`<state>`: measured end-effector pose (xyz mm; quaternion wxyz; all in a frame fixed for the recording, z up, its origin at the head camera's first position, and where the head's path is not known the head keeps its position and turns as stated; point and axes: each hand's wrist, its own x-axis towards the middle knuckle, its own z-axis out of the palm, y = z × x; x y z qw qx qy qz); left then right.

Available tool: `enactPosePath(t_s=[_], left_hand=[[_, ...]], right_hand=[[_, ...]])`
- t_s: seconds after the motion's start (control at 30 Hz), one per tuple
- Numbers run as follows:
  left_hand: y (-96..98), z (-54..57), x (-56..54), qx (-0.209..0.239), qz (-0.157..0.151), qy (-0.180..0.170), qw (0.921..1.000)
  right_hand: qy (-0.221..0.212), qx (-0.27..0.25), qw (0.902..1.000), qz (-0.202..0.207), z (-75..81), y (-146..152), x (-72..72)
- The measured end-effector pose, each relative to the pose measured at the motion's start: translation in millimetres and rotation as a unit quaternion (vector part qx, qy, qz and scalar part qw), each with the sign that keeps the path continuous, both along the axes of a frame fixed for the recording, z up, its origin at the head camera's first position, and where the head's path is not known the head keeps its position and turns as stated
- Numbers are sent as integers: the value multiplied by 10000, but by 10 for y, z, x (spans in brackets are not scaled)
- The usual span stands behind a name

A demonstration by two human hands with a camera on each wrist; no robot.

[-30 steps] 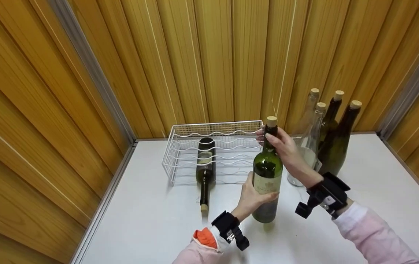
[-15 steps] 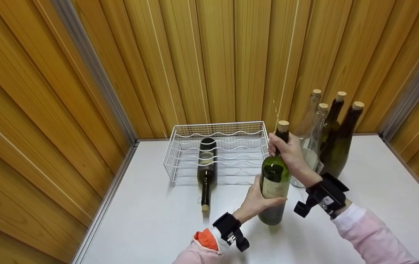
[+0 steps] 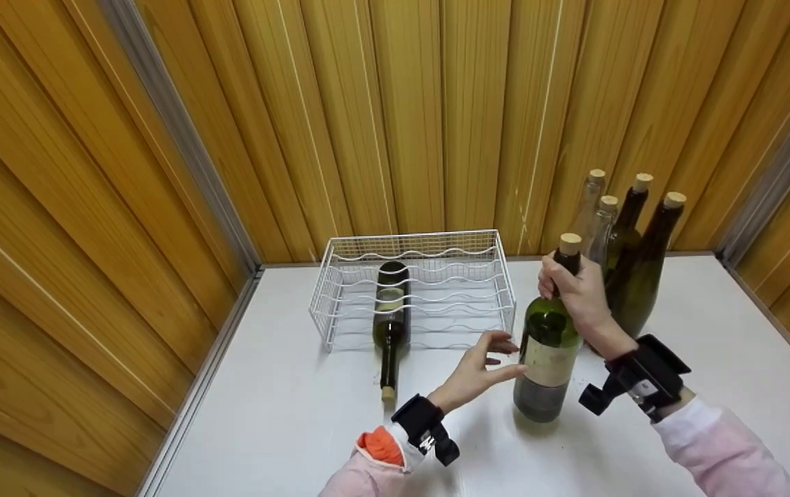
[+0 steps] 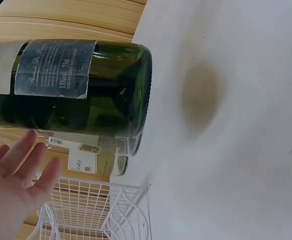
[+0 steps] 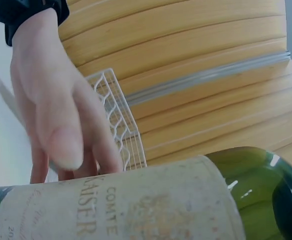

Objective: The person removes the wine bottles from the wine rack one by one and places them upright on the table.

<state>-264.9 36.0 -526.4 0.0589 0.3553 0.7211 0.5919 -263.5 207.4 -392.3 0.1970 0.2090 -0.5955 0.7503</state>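
My right hand (image 3: 583, 300) grips the neck of a corked green wine bottle (image 3: 548, 362) with a cream label, holding it upright. In the left wrist view the bottle's base (image 4: 131, 85) hangs over the white table, apart from its shadow. Beside the bottle's left side, my left hand (image 3: 472, 373) has its fingers spread and loosely bent, with thumb and fingertips right at the label. A second corked dark wine bottle (image 3: 390, 321) lies in a white wire rack (image 3: 412, 235), its neck pointing toward me.
Several corked bottles stand at the back right, among them a dark green bottle (image 3: 643, 276) and a clear bottle (image 3: 602, 231) partly hidden behind my right hand. Wood-panelled walls (image 3: 402, 124) close off the back and sides of the white table (image 3: 250, 414).
The held bottle has moved right, away from the rack. My right hand has closed round its neck, and my left hand has let go of its body. The lying bottle has not moved.
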Motion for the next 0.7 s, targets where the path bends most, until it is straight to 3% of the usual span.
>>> enactPosePath(t_s=[0.2,0.3,0.43,0.7], left_hand=[[-58,6,-10,-18,217,201,9996],[-112,95,40,36,123,290,9995],[-184,218,96,192,-63,163,9997],[-224,232,105,291,-156,-7,9995]], right_hand=[[-142,-69,9992,-363,-46,244,45],[-188,-173,9984,-512,-64,374,66],[-233,-359,9968,-676,-81,553,80],[-276,-697,9894,-1248,-147,879,90]])
